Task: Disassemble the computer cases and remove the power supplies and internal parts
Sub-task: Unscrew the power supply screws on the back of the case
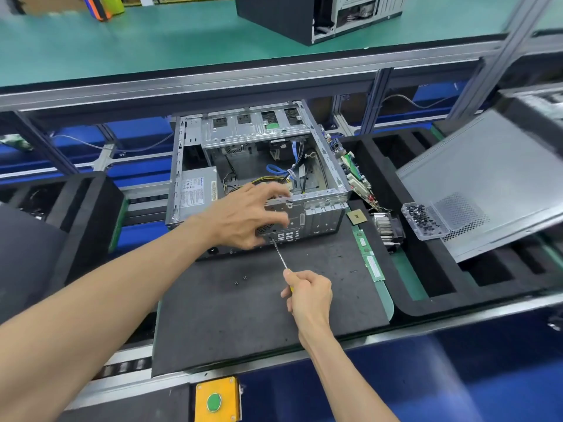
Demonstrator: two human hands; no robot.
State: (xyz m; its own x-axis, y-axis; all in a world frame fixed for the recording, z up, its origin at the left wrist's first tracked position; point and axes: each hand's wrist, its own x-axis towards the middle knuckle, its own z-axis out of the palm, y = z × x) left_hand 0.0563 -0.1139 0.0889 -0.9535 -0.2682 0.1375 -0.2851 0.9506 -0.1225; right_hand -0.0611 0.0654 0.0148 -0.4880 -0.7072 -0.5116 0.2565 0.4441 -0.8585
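An open grey computer case (pixel 320 184) lies on its side on a dark foam mat (pixel 243 315). The power supply (pixel 198 190) with its white label sits inside at the left, with yellow and black cables (pixel 268 179) beside it. My left hand (pixel 246 214) rests on the case's rear panel, fingers spread over the top edge. My right hand (pixel 307 295) grips a screwdriver (pixel 280 254) with a yellow handle; its tip meets the rear panel just below my left hand. Two loose black screws (pixel 240 280) lie on the mat.
The case's side panel (pixel 487 178) leans at the right. A clear tray of screws (pixel 423 220), a heatsink with fan (pixel 388 231), a CPU chip (pixel 357 216), RAM sticks (pixel 370 257) and a circuit board (pixel 353 169) lie right of the case. Another case (pixel 316 16) stands on the green shelf.
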